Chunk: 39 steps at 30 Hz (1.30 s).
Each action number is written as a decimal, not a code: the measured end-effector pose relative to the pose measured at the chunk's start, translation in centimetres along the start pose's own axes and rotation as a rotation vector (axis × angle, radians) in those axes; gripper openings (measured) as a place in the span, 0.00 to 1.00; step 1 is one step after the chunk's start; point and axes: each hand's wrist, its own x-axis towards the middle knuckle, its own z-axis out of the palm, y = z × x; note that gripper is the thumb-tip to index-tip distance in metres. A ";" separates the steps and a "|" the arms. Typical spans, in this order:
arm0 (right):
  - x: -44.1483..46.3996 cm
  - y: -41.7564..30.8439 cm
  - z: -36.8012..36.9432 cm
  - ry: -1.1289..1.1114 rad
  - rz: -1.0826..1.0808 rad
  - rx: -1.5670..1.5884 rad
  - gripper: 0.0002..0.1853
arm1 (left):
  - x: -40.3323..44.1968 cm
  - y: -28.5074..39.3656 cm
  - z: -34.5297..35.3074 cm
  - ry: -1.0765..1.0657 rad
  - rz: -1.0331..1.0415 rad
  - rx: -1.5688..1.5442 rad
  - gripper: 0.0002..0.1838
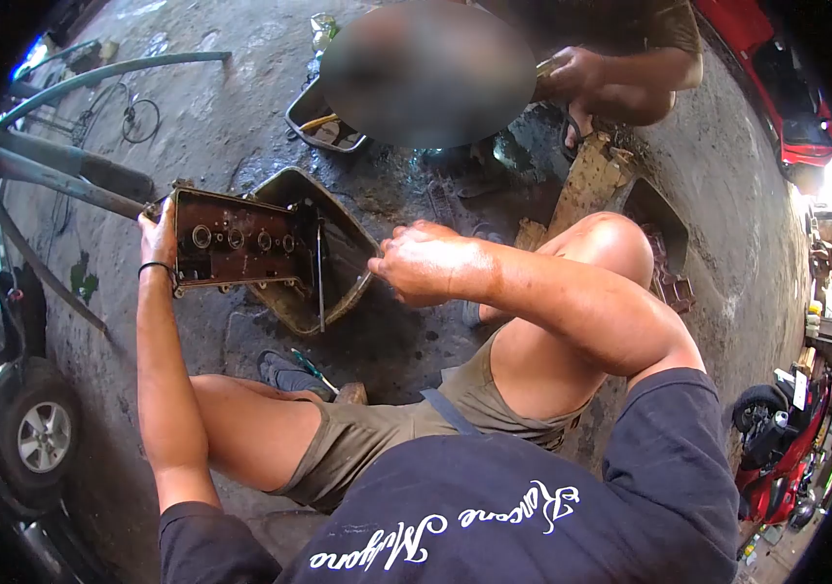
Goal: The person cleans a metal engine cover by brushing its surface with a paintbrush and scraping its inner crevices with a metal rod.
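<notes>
My left hand grips the left end of an engine valve cover, a boxy part with a reddish-brown inner face and a row of round openings. It is held up on edge over the left side of a dark cut-open basin. A thin metal rod stands out in front of the basin, by the cover's right end. Near the basin's right rim, my right hand is closed with the fingers curled; anything inside it is hidden. Both forearms look wet.
Opposite me sits another person, whose hand is at the upper right. A second container, a wooden board and metal pipes lie around. A teal-handled tool is by my foot. A car wheel stands at left.
</notes>
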 end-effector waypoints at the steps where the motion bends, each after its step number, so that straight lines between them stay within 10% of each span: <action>1: 0.0 -0.1 -0.1 0.000 -0.006 0.008 0.17 | -0.3 0.2 -0.1 0.005 0.002 -0.005 0.46; 39: 0.3 -0.1 -0.5 -0.064 -0.044 -0.080 0.19 | -0.4 0.5 -0.4 -0.009 -0.002 0.143 0.52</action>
